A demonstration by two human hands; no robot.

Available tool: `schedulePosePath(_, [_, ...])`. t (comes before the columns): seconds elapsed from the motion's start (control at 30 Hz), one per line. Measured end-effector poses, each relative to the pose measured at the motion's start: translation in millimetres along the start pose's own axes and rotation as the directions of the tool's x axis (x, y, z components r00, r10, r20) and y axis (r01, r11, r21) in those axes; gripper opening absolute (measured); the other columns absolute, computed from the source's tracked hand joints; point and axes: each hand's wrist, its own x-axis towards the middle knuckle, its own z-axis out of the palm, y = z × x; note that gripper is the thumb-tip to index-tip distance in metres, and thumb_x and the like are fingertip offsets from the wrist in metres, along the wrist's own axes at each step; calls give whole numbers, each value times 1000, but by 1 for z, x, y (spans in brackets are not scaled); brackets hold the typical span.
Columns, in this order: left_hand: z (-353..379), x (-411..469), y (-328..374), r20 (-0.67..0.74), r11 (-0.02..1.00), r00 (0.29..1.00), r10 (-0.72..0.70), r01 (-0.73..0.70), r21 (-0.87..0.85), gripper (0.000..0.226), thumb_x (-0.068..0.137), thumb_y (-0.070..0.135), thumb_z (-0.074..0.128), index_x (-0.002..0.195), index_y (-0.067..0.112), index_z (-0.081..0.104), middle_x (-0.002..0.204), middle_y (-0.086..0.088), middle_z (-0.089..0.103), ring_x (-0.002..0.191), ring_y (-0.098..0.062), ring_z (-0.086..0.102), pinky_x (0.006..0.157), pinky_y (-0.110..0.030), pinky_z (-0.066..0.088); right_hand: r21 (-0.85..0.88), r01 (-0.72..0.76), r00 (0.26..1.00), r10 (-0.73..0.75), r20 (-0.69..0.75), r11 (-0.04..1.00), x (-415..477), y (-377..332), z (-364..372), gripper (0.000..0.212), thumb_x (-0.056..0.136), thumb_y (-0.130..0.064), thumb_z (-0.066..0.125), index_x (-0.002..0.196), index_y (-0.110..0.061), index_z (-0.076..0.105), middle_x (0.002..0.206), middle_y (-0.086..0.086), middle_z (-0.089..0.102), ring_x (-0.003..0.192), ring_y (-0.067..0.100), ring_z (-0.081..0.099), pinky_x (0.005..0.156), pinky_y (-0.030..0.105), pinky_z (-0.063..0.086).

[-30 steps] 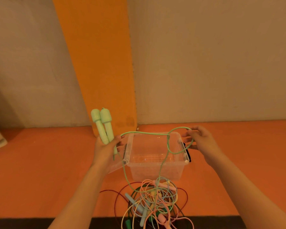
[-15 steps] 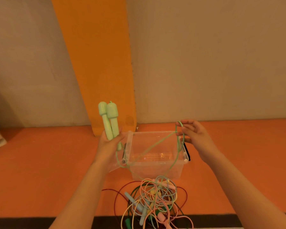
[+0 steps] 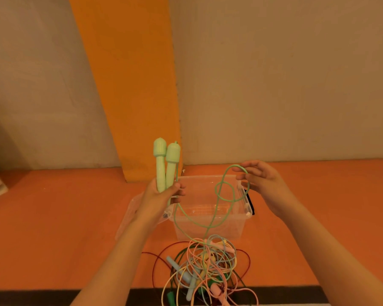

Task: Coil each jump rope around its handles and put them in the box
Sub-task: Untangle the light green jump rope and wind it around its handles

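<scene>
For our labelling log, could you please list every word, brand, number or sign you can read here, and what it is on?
None: no readable word, number or sign shows on the green handles, the green rope, the clear box, the rope pile or the wall.

Single head-worn wide view — angled forward and down, close above the box [image 3: 228,226].

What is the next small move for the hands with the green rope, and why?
Probably carry the right hand with its loop of green cord over to the green handles and lay a first turn. The left hand grips both handles together upright, no turn is on them yet, and the cord trails loose into the pile.
</scene>
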Motion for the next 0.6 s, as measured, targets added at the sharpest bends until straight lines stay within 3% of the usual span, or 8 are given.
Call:
schedulePosePath(0.17, [11, 0, -13, 63, 998, 996, -60, 61, -12, 29, 87, -2, 63, 111, 14, 59, 111, -11, 69, 95, -18, 68, 68, -32, 57, 224, 16, 998, -28, 49, 974, 0, -13, 5, 28, 92, 11, 43, 93, -14, 56, 94, 5, 72, 80, 12, 67, 82, 36, 50])
schedulePosePath(0.3, [23, -3, -19, 137, 995, 986, -98, 96, 21, 35, 88, -2, 62, 115, 19, 59, 114, 0, 70, 109, -14, 64, 83, -29, 54, 362, 18, 993, -57, 98, 932, -2, -21, 11, 27, 92, 10, 41, 94, -14, 53, 90, 1, 72, 81, 12, 67, 87, 42, 51])
schedulePosePath(0.37, [30, -6, -20, 203, 991, 971, -126, 115, 63, 31, 89, 2, 63, 115, 18, 58, 107, 1, 73, 107, -13, 66, 89, -26, 52, 420, 12, 992, -62, 107, 908, -2, -22, 13, 26, 92, 9, 42, 94, -14, 52, 91, 2, 72, 82, 13, 66, 89, 46, 51])
schedulePosePath(0.43, [36, -10, -19, 260, 992, 957, -130, 125, 34, 20, 90, 4, 62, 105, 16, 59, 97, -3, 75, 101, -21, 69, 96, -34, 49, 460, 10, 992, -65, 104, 888, -1, -21, 13, 26, 91, 9, 42, 93, -15, 52, 93, 3, 71, 83, 14, 66, 88, 49, 51])
schedulePosePath(0.6, [46, -14, -9, 291, 961, 949, -118, 183, -208, 11, 93, 0, 53, 97, 10, 57, 82, -4, 72, 82, -24, 70, 89, -42, 52, 466, -11, 995, -39, 96, 884, 0, -12, 12, 26, 92, 10, 40, 87, -13, 49, 94, 5, 70, 85, 15, 67, 86, 52, 52])
